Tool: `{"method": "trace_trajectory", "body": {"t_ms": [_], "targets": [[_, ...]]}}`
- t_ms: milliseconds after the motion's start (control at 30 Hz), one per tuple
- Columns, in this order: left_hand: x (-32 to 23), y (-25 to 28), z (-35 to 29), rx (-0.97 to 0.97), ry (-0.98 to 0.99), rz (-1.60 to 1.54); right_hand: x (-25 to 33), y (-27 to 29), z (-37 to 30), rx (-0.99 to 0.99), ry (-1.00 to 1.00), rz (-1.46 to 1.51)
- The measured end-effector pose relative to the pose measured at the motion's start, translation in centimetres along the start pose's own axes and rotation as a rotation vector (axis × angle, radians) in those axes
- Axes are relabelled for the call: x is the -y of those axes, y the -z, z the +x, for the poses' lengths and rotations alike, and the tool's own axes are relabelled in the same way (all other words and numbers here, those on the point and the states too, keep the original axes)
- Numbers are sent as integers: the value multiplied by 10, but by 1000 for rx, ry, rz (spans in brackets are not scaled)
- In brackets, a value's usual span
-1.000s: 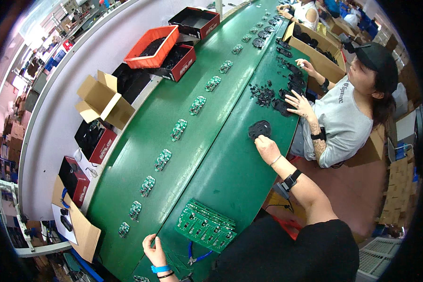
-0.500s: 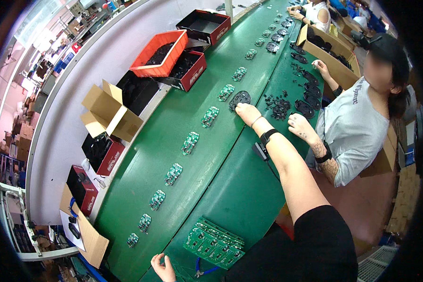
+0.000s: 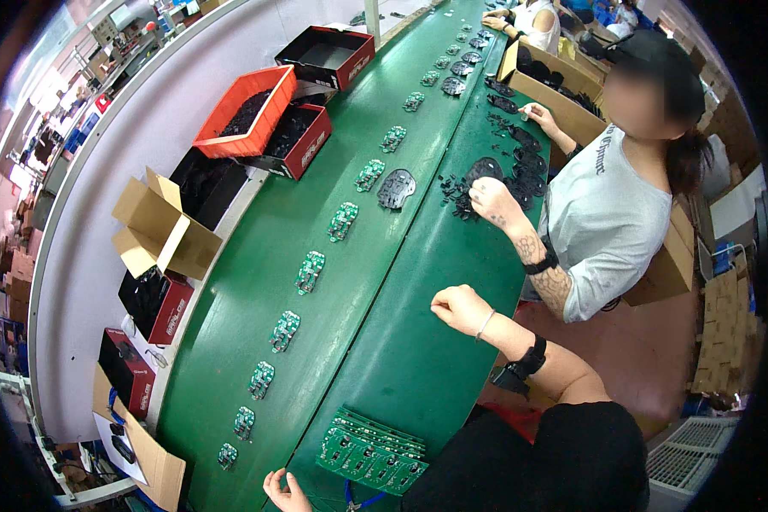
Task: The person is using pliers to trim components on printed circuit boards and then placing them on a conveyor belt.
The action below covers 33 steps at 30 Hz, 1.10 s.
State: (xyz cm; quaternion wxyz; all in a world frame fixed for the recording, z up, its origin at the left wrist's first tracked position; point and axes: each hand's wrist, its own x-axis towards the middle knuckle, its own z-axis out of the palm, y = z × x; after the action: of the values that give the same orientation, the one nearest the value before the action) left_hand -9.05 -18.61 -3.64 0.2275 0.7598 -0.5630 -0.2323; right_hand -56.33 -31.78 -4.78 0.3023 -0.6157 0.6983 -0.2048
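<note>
My right hand (image 3: 459, 307) hovers over the near green table strip (image 3: 418, 358), its fingers curled in with nothing in them. My left hand (image 3: 285, 493) shows at the lower edge, fingers loosely apart, just left of a stack of green circuit board panels (image 3: 371, 442). A black plastic shell (image 3: 396, 188) lies on the green conveyor belt (image 3: 256, 247), beside a row of small green circuit boards (image 3: 309, 271) that runs along the belt.
A co-worker in a grey shirt sits at right, one hand (image 3: 491, 198) on a heap of black parts (image 3: 520, 166). An orange crate (image 3: 249, 113), red-black boxes (image 3: 299, 141) and open cartons (image 3: 158, 230) line the belt's left side.
My right hand reached far out over the belt, set down the black shell there, and has pulled back toward me with nothing in it. My left hand stayed by the board stack.
</note>
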Motion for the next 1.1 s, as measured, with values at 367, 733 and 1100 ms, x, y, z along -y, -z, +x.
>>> {"method": "trace_trajectory", "body": {"t_ms": [367,733,1100], "targets": [[6,3,0,47,-25,60,-135,-6,72,-593,-342,-665],[-16,3,-4,41,-4,112,-145,7,73,-712,-239,-553],[-5,0,-3,43,-24,111,-198,71,129,-816,-561,-621]]}}
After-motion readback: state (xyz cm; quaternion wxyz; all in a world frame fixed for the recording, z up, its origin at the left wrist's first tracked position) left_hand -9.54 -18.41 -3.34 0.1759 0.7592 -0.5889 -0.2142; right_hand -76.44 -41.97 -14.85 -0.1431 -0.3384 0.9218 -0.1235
